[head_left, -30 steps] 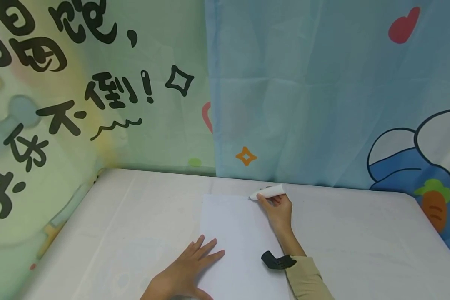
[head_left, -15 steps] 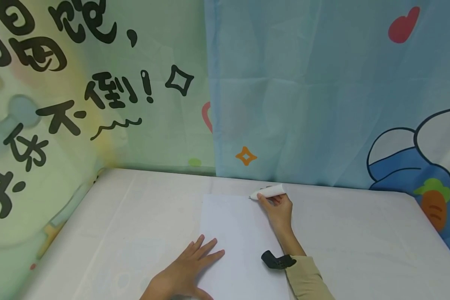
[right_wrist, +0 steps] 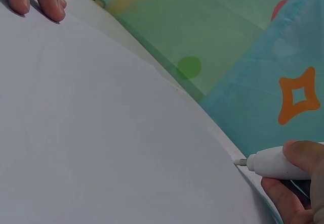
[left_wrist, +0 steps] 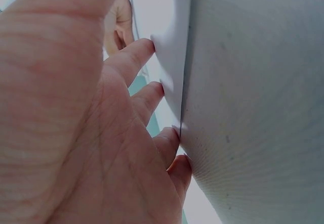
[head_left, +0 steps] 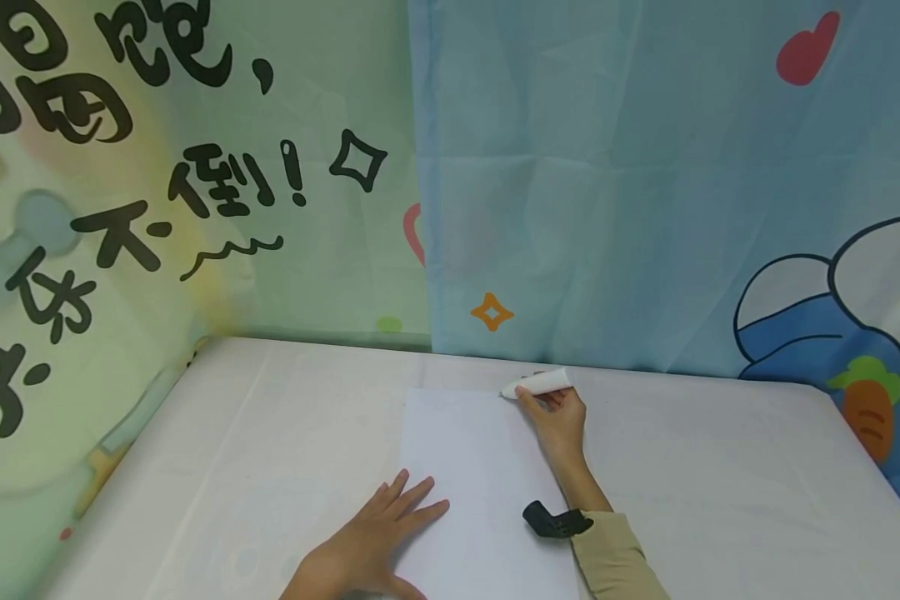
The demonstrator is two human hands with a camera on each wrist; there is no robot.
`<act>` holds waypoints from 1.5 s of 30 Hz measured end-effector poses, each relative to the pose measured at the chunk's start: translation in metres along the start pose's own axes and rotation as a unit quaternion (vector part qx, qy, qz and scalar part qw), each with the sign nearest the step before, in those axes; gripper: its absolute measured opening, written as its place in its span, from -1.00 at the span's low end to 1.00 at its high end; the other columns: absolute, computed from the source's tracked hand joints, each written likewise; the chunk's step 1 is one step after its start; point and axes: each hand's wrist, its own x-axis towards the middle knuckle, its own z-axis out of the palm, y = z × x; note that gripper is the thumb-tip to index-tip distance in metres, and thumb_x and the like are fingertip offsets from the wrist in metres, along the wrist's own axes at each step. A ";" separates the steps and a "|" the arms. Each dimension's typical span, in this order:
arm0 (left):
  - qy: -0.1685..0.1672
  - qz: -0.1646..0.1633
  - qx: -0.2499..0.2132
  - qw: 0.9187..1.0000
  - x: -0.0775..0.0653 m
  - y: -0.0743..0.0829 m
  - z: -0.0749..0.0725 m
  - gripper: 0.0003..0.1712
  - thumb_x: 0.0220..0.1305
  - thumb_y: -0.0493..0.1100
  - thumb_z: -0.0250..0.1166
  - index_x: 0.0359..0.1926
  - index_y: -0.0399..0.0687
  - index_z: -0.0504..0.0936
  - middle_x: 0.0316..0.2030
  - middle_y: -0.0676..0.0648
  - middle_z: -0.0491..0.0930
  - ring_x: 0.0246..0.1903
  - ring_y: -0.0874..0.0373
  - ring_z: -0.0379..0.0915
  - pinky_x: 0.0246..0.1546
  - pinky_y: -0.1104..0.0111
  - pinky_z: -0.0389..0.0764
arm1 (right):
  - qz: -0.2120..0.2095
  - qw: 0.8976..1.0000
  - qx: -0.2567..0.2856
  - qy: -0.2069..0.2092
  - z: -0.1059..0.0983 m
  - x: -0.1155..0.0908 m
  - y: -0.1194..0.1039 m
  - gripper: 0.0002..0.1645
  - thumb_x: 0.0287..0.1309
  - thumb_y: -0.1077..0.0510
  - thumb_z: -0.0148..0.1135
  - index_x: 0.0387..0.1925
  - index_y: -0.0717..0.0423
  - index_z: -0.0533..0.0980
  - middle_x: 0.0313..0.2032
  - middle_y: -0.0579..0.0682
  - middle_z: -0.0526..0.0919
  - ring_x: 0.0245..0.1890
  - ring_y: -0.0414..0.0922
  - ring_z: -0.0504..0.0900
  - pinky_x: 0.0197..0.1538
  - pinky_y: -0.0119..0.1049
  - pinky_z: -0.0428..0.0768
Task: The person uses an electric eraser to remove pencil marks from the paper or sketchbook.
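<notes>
A white sheet of paper [head_left: 480,483] lies on the white table. My left hand [head_left: 375,533] rests on its left edge, fingers spread; in the left wrist view its fingertips [left_wrist: 147,44] touch down along the sheet's edge. Toward the far right corner of the paper, my right hand [head_left: 558,421] pinches a white squeeze tube [head_left: 543,382] with a narrow nozzle. The tube is tilted, nozzle pointing left and down. In the right wrist view its pale tip [right_wrist: 240,162] is right at the paper's edge, thumb on top and fingers beneath.
The white-covered table [head_left: 720,475] ends at a blue curtain [head_left: 607,183] behind and a green printed curtain [head_left: 330,275] at the left. A black wrist device [head_left: 555,522] sits on the right wrist, above a beige sleeve [head_left: 618,558].
The right hand with the squeeze tube has shifted very slightly to the right along the paper's far edge. The left hand has stayed in place.
</notes>
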 end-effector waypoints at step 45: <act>-0.022 -0.046 0.009 0.999 0.003 0.001 0.002 0.17 -0.14 0.23 0.53 0.49 0.28 0.16 0.53 0.03 -0.01 0.51 -0.10 -0.23 0.44 0.00 -0.04 | -0.024 1.000 -0.004 -0.012 0.003 0.001 0.003 -0.47 0.09 0.36 0.38 0.08 0.44 0.41 0.01 0.33 0.57 -0.24 -0.52 0.50 -0.07 -0.71 0.44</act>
